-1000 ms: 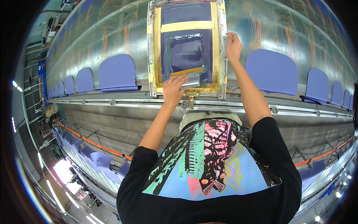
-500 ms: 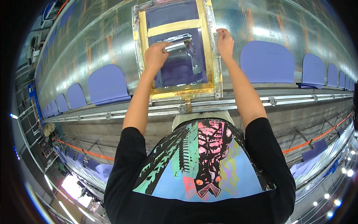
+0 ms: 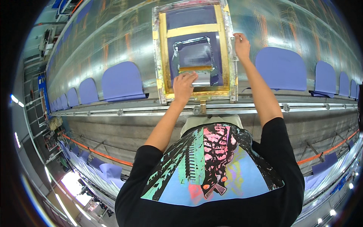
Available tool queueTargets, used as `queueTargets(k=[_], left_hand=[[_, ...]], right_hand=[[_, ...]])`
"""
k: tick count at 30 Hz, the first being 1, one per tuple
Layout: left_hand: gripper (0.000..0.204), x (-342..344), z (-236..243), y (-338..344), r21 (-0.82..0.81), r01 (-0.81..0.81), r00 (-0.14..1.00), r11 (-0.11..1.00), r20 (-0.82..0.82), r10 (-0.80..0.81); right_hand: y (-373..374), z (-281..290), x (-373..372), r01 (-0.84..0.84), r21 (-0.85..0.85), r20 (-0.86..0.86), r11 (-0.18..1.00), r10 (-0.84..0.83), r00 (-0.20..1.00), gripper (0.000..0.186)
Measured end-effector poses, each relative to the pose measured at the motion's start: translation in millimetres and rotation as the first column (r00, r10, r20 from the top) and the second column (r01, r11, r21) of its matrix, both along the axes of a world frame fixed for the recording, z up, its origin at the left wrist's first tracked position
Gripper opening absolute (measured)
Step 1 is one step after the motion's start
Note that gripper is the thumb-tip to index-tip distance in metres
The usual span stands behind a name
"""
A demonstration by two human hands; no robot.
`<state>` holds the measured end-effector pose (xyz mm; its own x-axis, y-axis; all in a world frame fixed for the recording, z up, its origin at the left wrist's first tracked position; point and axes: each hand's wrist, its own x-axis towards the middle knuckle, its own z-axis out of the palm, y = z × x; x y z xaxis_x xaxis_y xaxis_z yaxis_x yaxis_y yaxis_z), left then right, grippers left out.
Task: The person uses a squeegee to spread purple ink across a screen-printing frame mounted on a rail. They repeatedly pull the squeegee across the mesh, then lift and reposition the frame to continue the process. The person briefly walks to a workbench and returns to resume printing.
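Observation:
A screen printing frame [image 3: 158, 68] with a worn pale rim and yellow tape lies on the long table in front of me. My left hand [image 3: 183, 87] is closed around the metal handle of a squeegee [image 3: 202, 78], whose amber blade rests on the mesh near the frame's close end. Glossy clear ink [image 3: 192, 41] outlines a rectangle on the dark purple mesh [image 3: 194, 55] beyond the blade. At the frame's right edge, my right hand [image 3: 242, 47] has its fingers curled against the rim; the fingertips are partly hidden.
Purple rounded sheets lie in a row along the table [image 3: 147, 38], the nearest being a left sheet [image 3: 121, 81] and a right sheet [image 3: 280, 69]. A metal rail [image 3: 159, 111] runs along the close edge. Behind me stretches another table with an orange strip [image 3: 99, 150].
My left hand has drawn the squeegee toward me, from the middle of the mesh to its close end. The right hand stays at the frame's edge. The whole view has shifted slightly.

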<state>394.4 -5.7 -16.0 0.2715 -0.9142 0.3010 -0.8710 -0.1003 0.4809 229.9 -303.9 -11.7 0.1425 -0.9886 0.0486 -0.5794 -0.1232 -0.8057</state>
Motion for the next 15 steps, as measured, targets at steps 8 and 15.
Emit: queueTargets(k=[8,15], left_hand=[[0.061,-11,3,41,0.056,0.114,0.988,0.992,-0.113,-0.107],[0.063,11,12,61,0.110,0.014,0.994,0.994,-0.107,-0.003]], right_hand=[[31,31,-13,0.141,-0.034,-0.026,0.990,-0.141,0.990,0.023],[61,5,31,0.037,-0.052,0.133,0.998,-0.029,0.991,0.023]])
